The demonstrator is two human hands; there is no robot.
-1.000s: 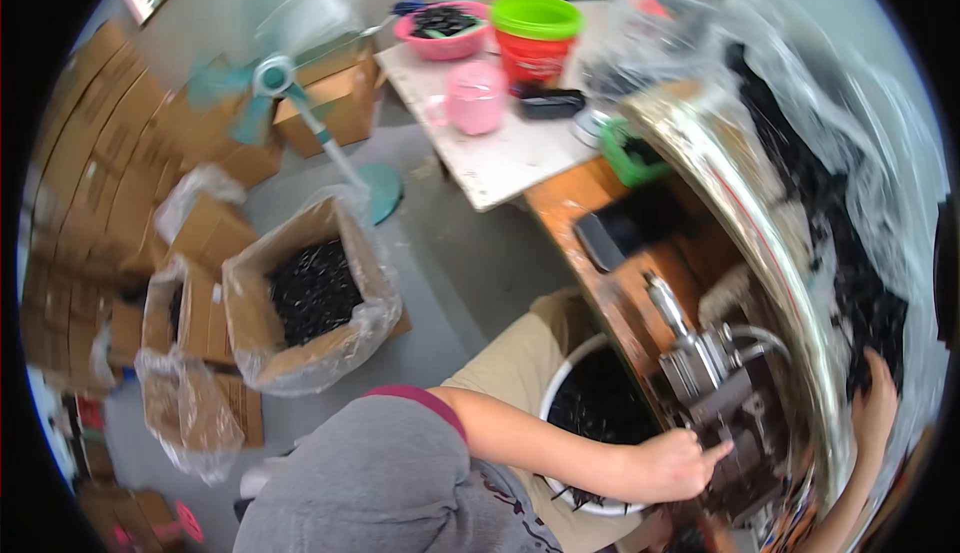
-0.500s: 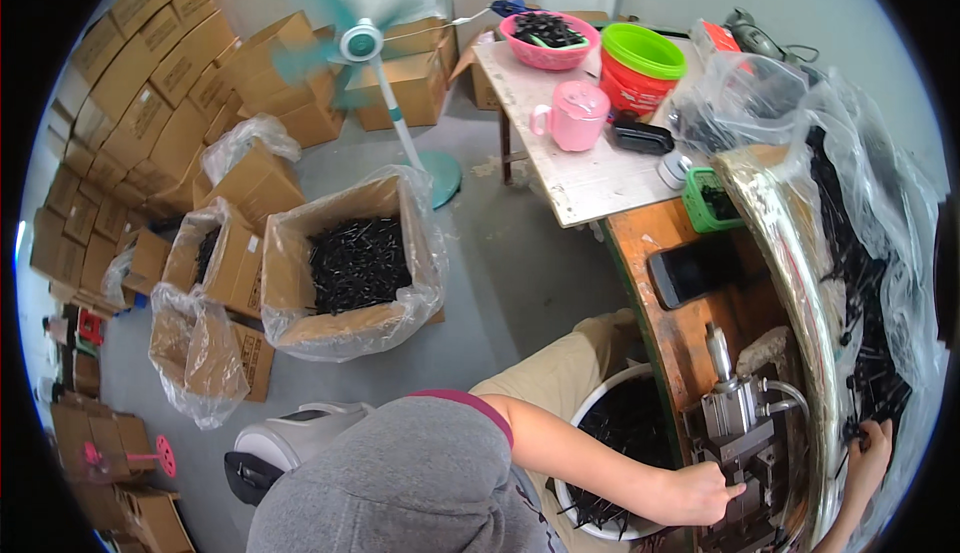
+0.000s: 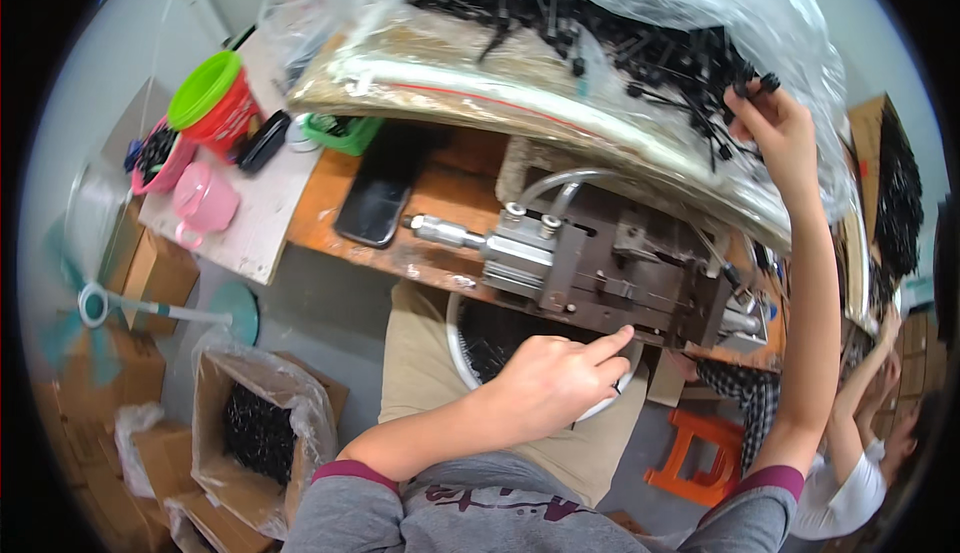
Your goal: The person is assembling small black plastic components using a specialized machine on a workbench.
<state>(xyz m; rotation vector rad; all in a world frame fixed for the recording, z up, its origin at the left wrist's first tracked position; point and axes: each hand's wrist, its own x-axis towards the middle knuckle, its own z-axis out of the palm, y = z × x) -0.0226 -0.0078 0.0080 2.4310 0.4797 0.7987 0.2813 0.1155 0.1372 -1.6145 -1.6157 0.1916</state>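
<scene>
My left hand is over a white bucket of black parts at my lap. Its index finger stretches toward the front edge of a metal clamping machine, the other fingers are curled, and I see nothing held. A small dark band shows at one finger. My right hand reaches to the far right, thumb and fingers closed on black knobbed plastic pieces. These are at the edge of a heap of thin black stemmed parts lying on plastic sheeting.
A phone lies on the wooden bench, left of the machine. Beyond it are a green basket, pink jug and red bucket. A lined carton and fan stand left; an orange stool and another person are right.
The view has swung right, bringing the machine and heap to the middle. My right hand still grips black pieces at the heap; my left index finger still points at the machine.
</scene>
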